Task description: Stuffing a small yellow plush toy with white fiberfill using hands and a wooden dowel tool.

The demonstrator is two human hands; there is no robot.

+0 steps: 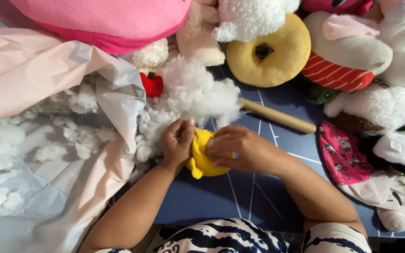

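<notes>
Gripping the small yellow plush (202,157) just below the heap of white stuffing (193,96), the left hand (178,144) pinches its fabric while the right hand (240,149) closes on it, and feeding filling in small, even tufts would likely avoid lumps.

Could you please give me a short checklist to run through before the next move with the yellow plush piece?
1. Left hand grips the yellow plush piece: ok.
2. Right hand is also on it, fingers at its top: ok.
3. Loose white stuffing lies right behind the hands: ok.
4. Wooden stick lies free on the blue mat, beside the right hand: ok.
5. Opening of the plush piece visible: cannot tell, hands cover it.
6. How full it is: cannot tell.
</notes>
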